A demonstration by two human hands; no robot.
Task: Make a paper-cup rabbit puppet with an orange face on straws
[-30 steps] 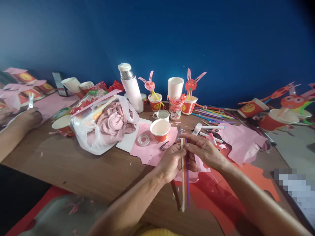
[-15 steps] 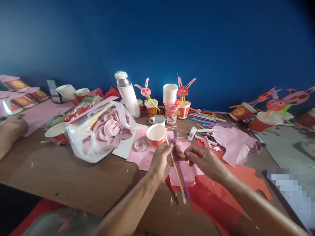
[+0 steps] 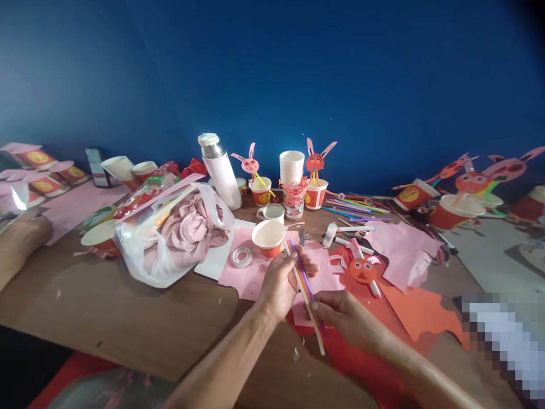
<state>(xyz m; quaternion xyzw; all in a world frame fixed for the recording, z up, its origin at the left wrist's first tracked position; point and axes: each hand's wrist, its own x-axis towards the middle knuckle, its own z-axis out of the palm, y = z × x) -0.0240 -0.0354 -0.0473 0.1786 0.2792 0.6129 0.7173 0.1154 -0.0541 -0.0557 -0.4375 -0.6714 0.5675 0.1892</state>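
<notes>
1. Since half a second ago, the right hand has dropped from beside the left hand to the lower part of the straws.
2. These straws, white, orange and purple, slant over pink paper and red paper on the bench.
3. Left fingers are pinching the bundle near its top; right fingers are pressed around it lower down.
4. Just behind stand an open paper cup and a tape roll.
5. A plastic bag of pink cloth lies to the left, beside a white flask.
6. Another person's hand rests at the far left.
</notes>
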